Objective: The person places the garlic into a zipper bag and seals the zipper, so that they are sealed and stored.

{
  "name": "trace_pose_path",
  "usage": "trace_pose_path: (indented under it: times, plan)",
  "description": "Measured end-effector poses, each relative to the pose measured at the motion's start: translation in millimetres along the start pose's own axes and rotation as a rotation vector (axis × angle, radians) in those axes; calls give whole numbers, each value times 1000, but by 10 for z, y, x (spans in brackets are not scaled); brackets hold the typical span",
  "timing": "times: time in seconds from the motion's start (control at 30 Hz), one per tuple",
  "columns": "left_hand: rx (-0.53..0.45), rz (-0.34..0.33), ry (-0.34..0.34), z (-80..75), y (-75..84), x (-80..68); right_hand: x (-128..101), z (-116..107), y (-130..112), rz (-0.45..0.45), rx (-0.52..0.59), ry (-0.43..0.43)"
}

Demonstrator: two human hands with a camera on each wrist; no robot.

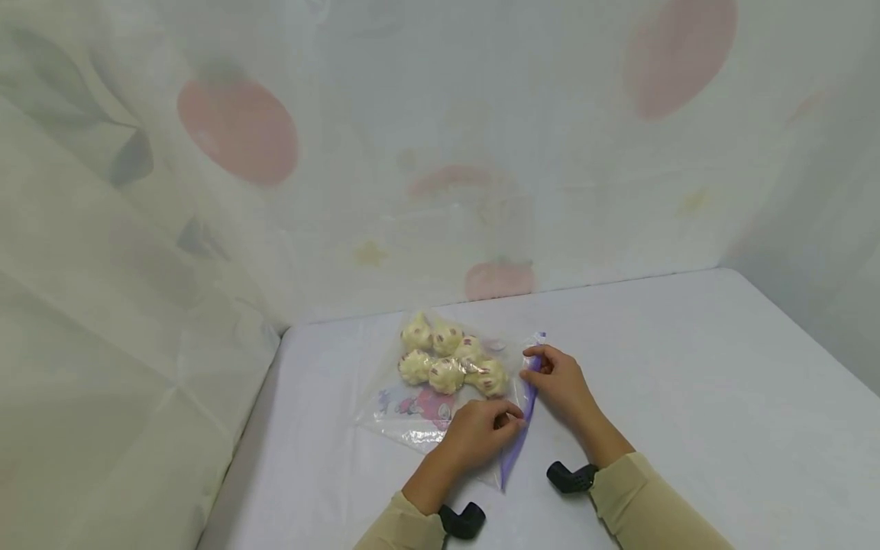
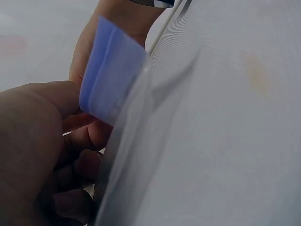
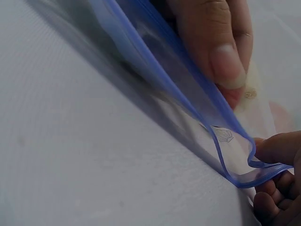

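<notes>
A clear zip bag lies on the white table, holding several pale yellow round buns. Its purple zip strip runs along the bag's right edge. My left hand pinches the strip near its lower end. My right hand pinches it near the upper end. In the left wrist view the blue-purple strip sits between thumb and fingers. In the right wrist view the strip is held under a thumb, with the other hand's fingertips at its far end.
A pale printed cloth with pink and grey shapes hangs as a backdrop behind and to the left of the table. The bag carries a pink cartoon print. Black wrist mounts sit by both beige sleeves.
</notes>
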State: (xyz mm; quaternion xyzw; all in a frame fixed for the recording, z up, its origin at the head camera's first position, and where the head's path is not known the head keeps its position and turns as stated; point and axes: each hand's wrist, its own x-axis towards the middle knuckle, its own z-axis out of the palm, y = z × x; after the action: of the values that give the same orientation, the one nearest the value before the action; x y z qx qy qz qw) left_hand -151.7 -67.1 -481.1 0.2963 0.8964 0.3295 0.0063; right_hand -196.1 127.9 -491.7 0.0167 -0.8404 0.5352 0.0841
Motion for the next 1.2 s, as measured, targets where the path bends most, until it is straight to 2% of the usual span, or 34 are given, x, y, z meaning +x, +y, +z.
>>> trace_pose_path:
  times: [0.13, 0.37, 0.53, 0.67, 0.8, 0.97, 1.2]
  plan:
    - [-21, -50, -1, -4, 1, 0, -13, 18, -10, 7, -4, 13]
    - [-73, -197, 3, -2, 6, 10, -16, 45, -9, 24, 22, 36]
    - [-109, -259, 64, 12, 11, 35, 0, 29, -18, 19, 83, 42]
    - [-140, -332, 121, 29, 12, 44, -9, 2, -31, 50, 142, 27]
    - [-150, -379, 152, 38, 0, 48, -15, -20, -26, 70, 152, 22]
    - [-146, -351, 144, 9, -2, 48, 4, -28, -16, 73, 170, 38]
    - [3, -206, 18, -1, 18, 17, 26, -69, -2, 152, 228, 42]
